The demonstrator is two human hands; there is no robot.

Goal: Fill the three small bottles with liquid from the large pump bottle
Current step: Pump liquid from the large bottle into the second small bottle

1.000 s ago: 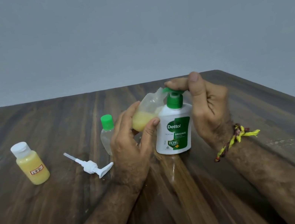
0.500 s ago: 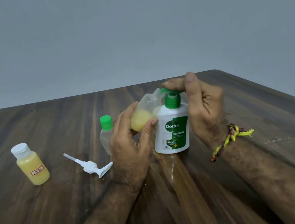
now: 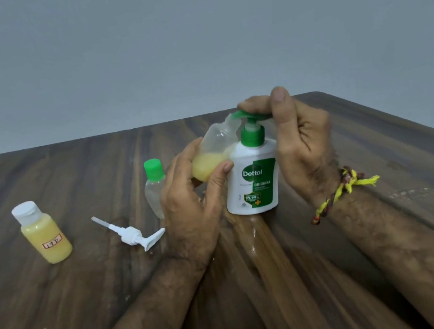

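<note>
Mid-fill: your left hand (image 3: 187, 198) grips the tilted small bottle (image 3: 214, 153) at the spout; your right hand's (image 3: 301, 144) fingers (image 3: 253, 105) curl over the Dettol pump bottle's (image 3: 253, 181) head. Pump again, mouth under spout.

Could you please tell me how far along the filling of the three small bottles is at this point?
One looks done: the white-capped bottle stands full of yellow liquid. In hand: the left hand tilts an open bottle, partly full, under the spout while the right hand presses the pump bottle. Left: the green-capped bottle looks empty and is capped.
</note>
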